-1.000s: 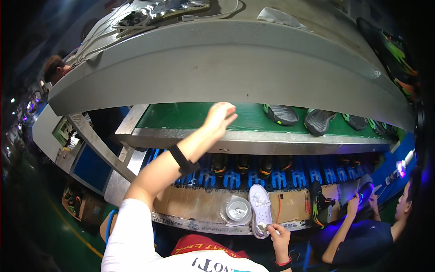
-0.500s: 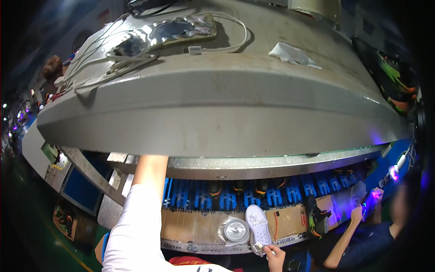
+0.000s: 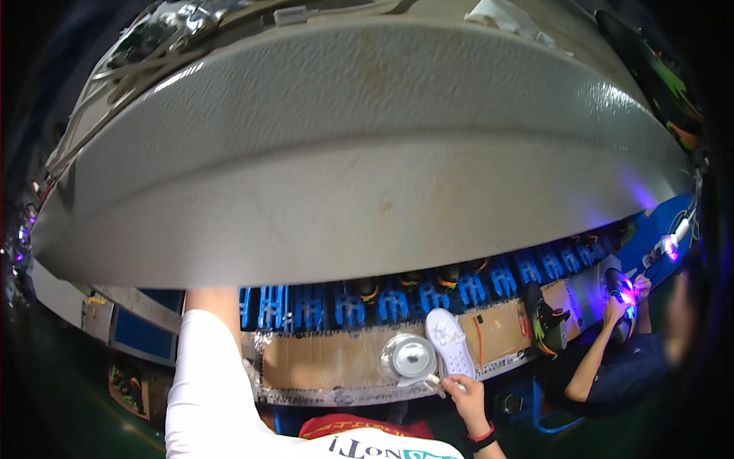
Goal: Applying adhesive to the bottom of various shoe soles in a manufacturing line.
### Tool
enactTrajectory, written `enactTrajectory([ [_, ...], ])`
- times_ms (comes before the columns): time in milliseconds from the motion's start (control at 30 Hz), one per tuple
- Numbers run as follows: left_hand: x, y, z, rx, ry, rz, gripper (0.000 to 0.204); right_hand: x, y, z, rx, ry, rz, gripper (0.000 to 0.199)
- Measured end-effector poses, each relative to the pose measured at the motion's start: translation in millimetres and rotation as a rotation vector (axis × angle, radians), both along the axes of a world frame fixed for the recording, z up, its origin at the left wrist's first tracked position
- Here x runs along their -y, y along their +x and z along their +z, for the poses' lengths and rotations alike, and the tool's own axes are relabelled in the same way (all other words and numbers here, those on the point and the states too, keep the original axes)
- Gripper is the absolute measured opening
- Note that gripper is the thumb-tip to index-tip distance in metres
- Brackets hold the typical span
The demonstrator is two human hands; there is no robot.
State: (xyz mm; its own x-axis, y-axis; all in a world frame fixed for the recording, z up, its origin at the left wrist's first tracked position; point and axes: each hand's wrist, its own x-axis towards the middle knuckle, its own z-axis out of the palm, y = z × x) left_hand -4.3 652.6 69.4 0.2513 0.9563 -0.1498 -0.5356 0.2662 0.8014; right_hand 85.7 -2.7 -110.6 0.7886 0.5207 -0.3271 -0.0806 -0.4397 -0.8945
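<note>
My left forearm (image 3: 214,306) reaches up under a large grey hood, and the hand at its end is hidden. At the front edge of the cardboard-covered bench, my right hand (image 3: 468,394) is closed in a pinch around a small pale piece (image 3: 436,381) too small to name. It is just below the near end of a white shoe (image 3: 449,340), which lies lengthwise and shows small holes in its lower half. Left of the shoe sits a round container (image 3: 413,358) with a pale, shiny middle, partly wrapped in clear plastic.
The grey hood (image 3: 382,183) overhangs the bench. Behind the cardboard (image 3: 329,363) runs a row of blue racks (image 3: 348,306) with dark shoes. A black shoe (image 3: 544,321) stands to the right. Farther right, a co-worker's hands (image 3: 615,308) hold a shoe under violet light.
The view has tipped, so the hood fills more of it. My right hand has come back from the shoe's near end with the small pale piece. My left arm remains under the hood.
</note>
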Motion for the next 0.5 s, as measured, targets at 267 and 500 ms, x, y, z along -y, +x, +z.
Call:
enactTrajectory([
  [267,83.6,-90.8,25.2,0.008,-0.108,-0.068,0.043,-38.9,3.5,-10.9,0.016,0.127,0.259,0.019],
  [500,211.9,-162.6,25.2,0.030,-0.244,-0.306,0.057,-52.0,-3.7,-20.1,-0.012,0.124,0.385,0.018],
])
